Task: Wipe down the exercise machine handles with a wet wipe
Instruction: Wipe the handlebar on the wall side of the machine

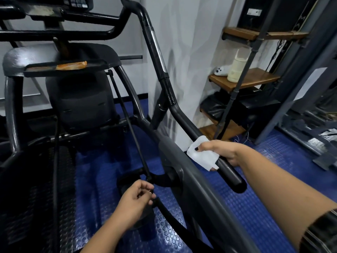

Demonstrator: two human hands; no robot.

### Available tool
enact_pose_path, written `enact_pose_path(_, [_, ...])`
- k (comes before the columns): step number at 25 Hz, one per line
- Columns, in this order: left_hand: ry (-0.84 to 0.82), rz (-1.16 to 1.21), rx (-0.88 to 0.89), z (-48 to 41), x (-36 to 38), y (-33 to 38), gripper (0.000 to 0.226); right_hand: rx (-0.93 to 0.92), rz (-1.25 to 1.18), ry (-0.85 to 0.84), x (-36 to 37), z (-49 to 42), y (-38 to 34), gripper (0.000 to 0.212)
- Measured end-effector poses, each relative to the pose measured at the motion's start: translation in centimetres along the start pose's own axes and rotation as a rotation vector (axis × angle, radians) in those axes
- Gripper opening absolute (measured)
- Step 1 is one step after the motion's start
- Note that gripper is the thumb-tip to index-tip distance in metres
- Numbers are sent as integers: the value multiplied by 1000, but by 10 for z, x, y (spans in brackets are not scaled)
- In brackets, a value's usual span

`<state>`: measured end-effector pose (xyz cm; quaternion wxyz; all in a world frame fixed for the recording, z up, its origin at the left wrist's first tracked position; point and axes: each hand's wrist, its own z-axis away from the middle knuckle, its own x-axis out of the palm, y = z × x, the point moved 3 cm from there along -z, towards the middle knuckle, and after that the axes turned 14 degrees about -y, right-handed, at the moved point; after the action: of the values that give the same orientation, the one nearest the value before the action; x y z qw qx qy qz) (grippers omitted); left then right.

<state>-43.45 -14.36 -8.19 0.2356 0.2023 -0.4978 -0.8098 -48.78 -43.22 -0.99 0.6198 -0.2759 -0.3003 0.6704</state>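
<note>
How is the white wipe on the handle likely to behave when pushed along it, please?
Probably floppy: the wet wipe drapes and creases around the handle under the right hand. Likely very light, as its loose corner sticks out unsupported. It may bunch up, since the handle looks smooth and glossy.

My right arm [273, 181] reaches out in front of me. My right hand [221, 152] curls round a thin white wet wipe [200, 156] on the black round machine handle [231, 173]. My left hand [135, 197] is lower, with its fingers curled in. I cannot tell if it holds anything.
</note>
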Motion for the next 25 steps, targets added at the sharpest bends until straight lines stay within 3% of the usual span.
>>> enact_pose_path(2, [-27, -12, 0, -1, 8, 0, 12, -17, -26, 39, 5, 19, 17, 40])
enact_pose_path(4, [-40, -8, -6, -4, 12, -2, 11, -31, 83, 211, 12, 33, 29, 29])
enact_pose_path(8, [-44, 16, -11, -14, 8, -5, 11, 160, 753, 692, 45, 57, 39, 27])
enact_pose_path(11, [-34, 63, -25, -25, -6, -10, 10, 221, 1144, 926, 75, 57, 40, 20])
enact_pose_path(13, [-28, 83, -32, -34, -19, -14, 10, 231, 1271, 1034, 74, 40, 28, 23])
enact_pose_path(17, [-38, 80, -34, -53, -43, -16, 10, 270, 1176, 1001, 52, -19, -26, 26])
enact_pose_path(21, [-30, 85, -35, -72, -86, -12, 11, 188, 1044, 1025, 24, -98, -98, 36])
enact_pose_path(25, [-23, 92, -34, -81, -142, 2, 11, 24, 651, 1112, 13, -138, -158, 52])
